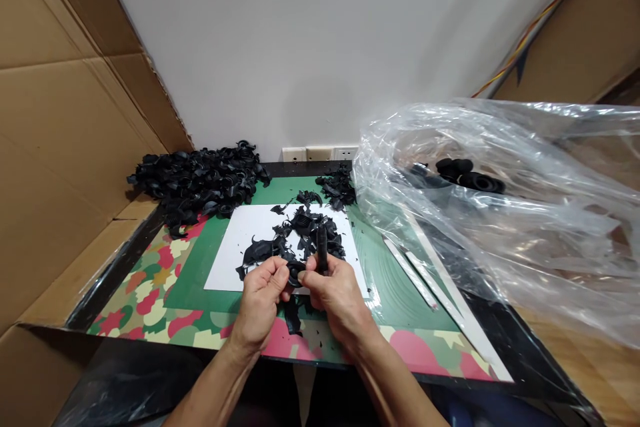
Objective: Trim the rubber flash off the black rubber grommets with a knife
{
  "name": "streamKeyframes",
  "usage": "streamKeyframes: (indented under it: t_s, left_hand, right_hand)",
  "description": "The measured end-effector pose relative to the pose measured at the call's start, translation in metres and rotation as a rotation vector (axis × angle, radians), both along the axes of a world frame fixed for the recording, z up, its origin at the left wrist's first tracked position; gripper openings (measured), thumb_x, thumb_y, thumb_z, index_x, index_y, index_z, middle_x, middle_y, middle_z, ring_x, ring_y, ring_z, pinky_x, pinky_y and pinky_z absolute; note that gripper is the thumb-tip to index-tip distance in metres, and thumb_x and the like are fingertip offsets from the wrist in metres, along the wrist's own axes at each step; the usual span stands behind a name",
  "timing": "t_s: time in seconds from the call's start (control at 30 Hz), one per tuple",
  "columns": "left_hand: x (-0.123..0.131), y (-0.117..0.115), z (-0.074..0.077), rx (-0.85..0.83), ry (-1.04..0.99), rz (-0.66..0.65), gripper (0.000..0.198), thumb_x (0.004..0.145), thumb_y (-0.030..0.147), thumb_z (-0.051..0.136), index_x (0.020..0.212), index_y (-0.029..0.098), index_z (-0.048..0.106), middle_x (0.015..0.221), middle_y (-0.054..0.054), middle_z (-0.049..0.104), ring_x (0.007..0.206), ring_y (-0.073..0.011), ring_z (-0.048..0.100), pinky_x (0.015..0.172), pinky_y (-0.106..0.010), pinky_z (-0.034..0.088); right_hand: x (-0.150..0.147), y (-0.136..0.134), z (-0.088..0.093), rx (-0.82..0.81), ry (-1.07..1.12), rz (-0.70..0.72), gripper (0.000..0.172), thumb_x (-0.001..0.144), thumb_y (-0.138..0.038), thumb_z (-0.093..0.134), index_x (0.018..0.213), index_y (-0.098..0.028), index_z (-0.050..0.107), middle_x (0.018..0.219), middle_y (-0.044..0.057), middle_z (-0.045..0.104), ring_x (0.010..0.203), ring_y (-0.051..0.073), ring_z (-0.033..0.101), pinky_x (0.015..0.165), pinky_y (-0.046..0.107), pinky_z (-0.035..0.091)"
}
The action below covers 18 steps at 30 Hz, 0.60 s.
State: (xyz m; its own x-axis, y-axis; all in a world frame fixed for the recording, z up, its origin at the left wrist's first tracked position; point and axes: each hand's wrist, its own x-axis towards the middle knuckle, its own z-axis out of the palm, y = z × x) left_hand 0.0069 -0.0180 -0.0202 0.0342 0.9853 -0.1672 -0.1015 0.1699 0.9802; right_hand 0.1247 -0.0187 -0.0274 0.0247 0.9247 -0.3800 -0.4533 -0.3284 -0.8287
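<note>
Near the front of the white sheet (227, 260), a small round black rubber piece (297, 273) is held between both hands. My left hand (263, 300) pinches its left side with thumb and fingers. On its right side rests the thumb of my right hand (340, 297), whose fingers are also wrapped round a dark stick-like tool (322, 243) that points up and away. The tool's lower end is hidden in the hand. Black rubber scraps (305, 223) lie on the sheet just beyond the hands, and a few more lie below them.
A large heap of black scraps (200, 180) is at the back left, a smaller pile (340, 185) at the back. A clear plastic bag (470, 213) with black round pieces (470, 177) is at the right, beside white strips (410, 273). Cardboard (65, 113) stands at the left.
</note>
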Motion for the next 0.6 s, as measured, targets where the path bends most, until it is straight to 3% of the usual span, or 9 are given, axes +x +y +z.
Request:
streamKeyframes:
  t_s: [0.27, 0.6]
  left_hand:
    - [0.001, 0.007, -0.002, -0.177, -0.268, -0.086, 0.043, 0.060, 0.047, 0.081, 0.061, 0.015, 0.053, 0.050, 0.005, 0.046, 0.044, -0.0058, 0.038, 0.045, -0.020, 0.024]
    - [0.000, 0.004, -0.003, 0.004, -0.016, -0.021, 0.049, 0.061, 0.059, 0.076, 0.060, 0.014, 0.057, 0.049, 0.005, 0.045, 0.047, -0.0060, 0.035, 0.046, -0.019, 0.025]
  right_hand:
    - [0.006, 0.001, 0.007, -0.041, 0.115, 0.050, 0.024, 0.049, -0.021, 0.068, 0.059, -0.019, 0.047, 0.039, -0.013, 0.035, 0.034, 0.000, 0.021, 0.034, 0.016, 0.013]
    - [-0.001, 0.001, -0.003, -0.041, 0.083, 0.011, 0.023, 0.050, -0.022, 0.066, 0.059, -0.021, 0.045, 0.036, -0.014, 0.033, 0.031, 0.001, 0.021, 0.031, 0.016, 0.014]
